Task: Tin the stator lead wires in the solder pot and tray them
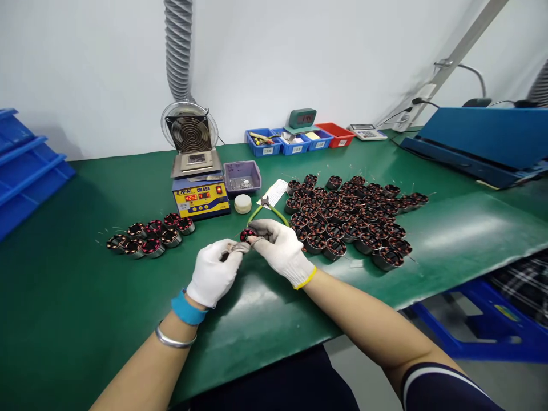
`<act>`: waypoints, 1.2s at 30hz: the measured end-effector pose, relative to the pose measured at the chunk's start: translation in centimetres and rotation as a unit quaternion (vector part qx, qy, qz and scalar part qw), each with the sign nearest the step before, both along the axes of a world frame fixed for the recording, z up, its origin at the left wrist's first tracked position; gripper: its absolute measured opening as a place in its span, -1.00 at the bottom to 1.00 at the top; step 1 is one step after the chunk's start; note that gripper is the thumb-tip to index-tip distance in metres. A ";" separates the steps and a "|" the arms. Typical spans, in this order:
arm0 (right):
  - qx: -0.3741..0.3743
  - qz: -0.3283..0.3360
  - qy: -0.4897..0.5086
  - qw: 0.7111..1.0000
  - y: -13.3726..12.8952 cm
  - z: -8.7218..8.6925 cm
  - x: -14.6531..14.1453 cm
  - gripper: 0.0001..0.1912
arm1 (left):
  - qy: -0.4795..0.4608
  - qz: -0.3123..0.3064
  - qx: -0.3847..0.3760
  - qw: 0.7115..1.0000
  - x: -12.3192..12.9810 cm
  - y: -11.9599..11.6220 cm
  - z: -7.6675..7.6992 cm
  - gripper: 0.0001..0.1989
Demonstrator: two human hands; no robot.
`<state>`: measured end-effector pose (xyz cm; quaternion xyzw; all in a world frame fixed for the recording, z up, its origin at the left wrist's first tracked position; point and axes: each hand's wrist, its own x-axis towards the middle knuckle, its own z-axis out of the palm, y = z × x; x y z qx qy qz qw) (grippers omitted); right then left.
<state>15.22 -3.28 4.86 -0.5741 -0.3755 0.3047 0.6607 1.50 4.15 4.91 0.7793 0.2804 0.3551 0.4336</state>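
Note:
Both hands wear white gloves and meet over the green table. My right hand [280,245] has its fingers wrapped round a small round copper-wound coil [247,234]. Against the coil's near left side, my left hand [218,268] is closed, its thumb and fingertips pinched together; whether they grip a wire or the coil's edge is too small to tell. Green-handled pliers [266,206] lie just behind the right hand. A large group of similar coils [342,214] stands to the right, and a smaller group [152,237] stands to the left.
A solder pot unit [201,197] with a fan stands at the back left, beside a purple tray [242,177] and a round white container [242,204]. Blue bins [264,149], a red bin [336,137], a clock and a calculator line the wall. Blue crates [29,165] stand far left.

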 end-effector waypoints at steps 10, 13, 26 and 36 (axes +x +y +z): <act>0.036 -0.014 -0.043 0.998 -0.3 -0.5 -0.5 -0.66 | 0.058 0.061 0.123 0.989 0.4 0.3 0.2 -0.80; 0.037 -0.014 -0.049 0.998 -0.3 -0.6 -0.6 -0.65 | 0.020 0.062 0.187 0.980 0.4 0.5 -0.9 -0.82; 0.030 -0.022 -0.089 0.995 -0.4 -0.5 -0.6 -0.67 | 0.036 0.085 0.251 0.964 0.1 0.7 -0.3 -0.82; 0.002 -0.025 -0.117 0.993 0.6 2.3 0.6 -0.66 | -0.112 0.144 -0.007 0.983 1.0 1.6 -1.6 -0.76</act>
